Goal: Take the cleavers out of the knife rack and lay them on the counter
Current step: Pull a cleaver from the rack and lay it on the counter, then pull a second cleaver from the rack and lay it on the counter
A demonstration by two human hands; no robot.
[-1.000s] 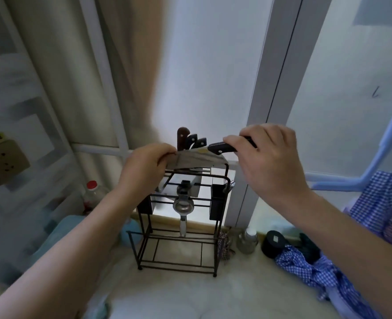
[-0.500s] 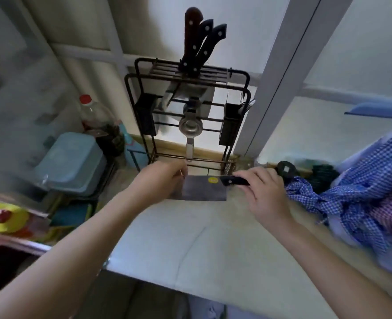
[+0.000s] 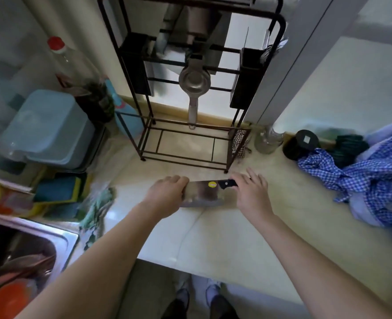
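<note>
A cleaver (image 3: 204, 194) with a steel blade, a yellow sticker and a black handle lies flat on the pale counter (image 3: 213, 238), just in front of the black wire knife rack (image 3: 183, 155). My left hand (image 3: 167, 194) curls over the blade's left end. My right hand (image 3: 251, 194) rests over the handle with its fingers stretched out and apart. More steel blades (image 3: 195, 17) hang inside the top of the rack; their handles are cut off by the frame's upper edge.
A metal squeezer (image 3: 194, 81) hangs in the rack. Left of the rack are a red-capped bottle (image 3: 75, 65), a blue tub (image 3: 50, 130), sponges (image 3: 59, 189) and a steel sink (image 3: 24, 249). At the right lie a glass jar (image 3: 267, 139), a black lid (image 3: 305, 140) and blue checked cloth (image 3: 362, 185).
Both hands carried the cleaver from the rack's top down to the counter and laid it flat. My right fingers have loosened from the handle. The view tilted downward.
</note>
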